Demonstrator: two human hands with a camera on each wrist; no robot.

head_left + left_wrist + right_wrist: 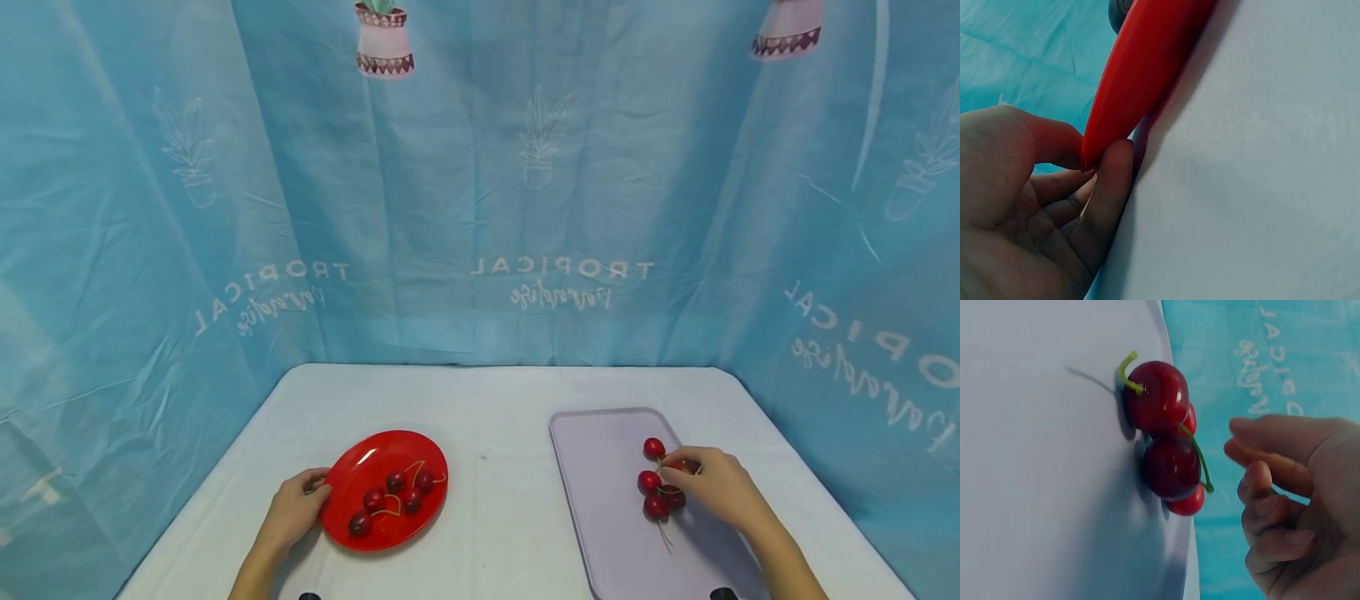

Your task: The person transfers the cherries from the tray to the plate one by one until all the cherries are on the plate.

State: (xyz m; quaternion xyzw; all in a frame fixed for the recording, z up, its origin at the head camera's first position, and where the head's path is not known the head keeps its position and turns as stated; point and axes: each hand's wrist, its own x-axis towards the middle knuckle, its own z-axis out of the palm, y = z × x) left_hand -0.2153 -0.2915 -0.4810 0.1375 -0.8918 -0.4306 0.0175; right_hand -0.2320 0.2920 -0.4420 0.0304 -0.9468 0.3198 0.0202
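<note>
My left hand [295,510] pinches the near-left rim of a red plate [356,475], thumb on the upper side and a finger underneath, as the left wrist view shows. Several dark red cherries [396,481] with stems lie on that plate. On the right, my right hand [708,485] hovers over a pale lilac tray [603,500]. Beneath its fingers sits a cluster of cherries [656,507], partly covered in the head view. Thumb and forefinger hang bent a short way off a dark cherry [1172,467] in the right wrist view, with nothing visible between them.
A white table [498,467] carries both the plate and the tray, with a stretch of its cloth between them. Behind and along both sides hangs a blue curtain [450,208] printed with plants and lettering.
</note>
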